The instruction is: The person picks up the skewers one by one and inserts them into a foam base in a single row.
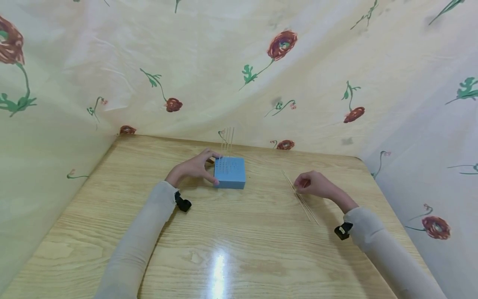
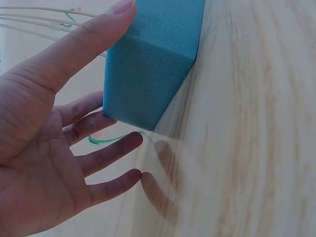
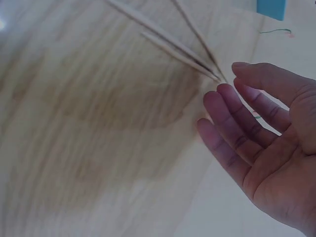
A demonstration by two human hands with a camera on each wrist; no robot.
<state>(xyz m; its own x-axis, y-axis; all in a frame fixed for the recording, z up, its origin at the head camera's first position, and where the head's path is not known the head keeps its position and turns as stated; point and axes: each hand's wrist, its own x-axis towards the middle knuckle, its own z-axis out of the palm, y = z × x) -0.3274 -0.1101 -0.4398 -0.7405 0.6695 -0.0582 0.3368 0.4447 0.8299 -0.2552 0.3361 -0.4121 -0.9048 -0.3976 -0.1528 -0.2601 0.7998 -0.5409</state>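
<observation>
A blue foam block (image 1: 230, 178) with small holes in its top stands on the table. Several thin wooden sticks (image 1: 232, 139) rise upright from its far left part. My left hand (image 1: 195, 167) holds the block from the left, thumb (image 2: 91, 44) against the near side and forefinger at the far side. The other fingers stretch out beside it. Three loose sticks (image 1: 301, 201) lie crossing on the table to the right. Over them is my right hand (image 1: 315, 184); in the right wrist view its fingers (image 3: 232, 118) are loosely bent beside the sticks, thumb and forefinger slightly apart.
The wooden table (image 1: 239, 257) meets a flower-patterned cloth (image 1: 209, 74) behind the block and along both sides. A black wrist camera (image 1: 183, 202) sits on the left sleeve, another camera (image 1: 342, 231) on the right. Light glares off the table's near part.
</observation>
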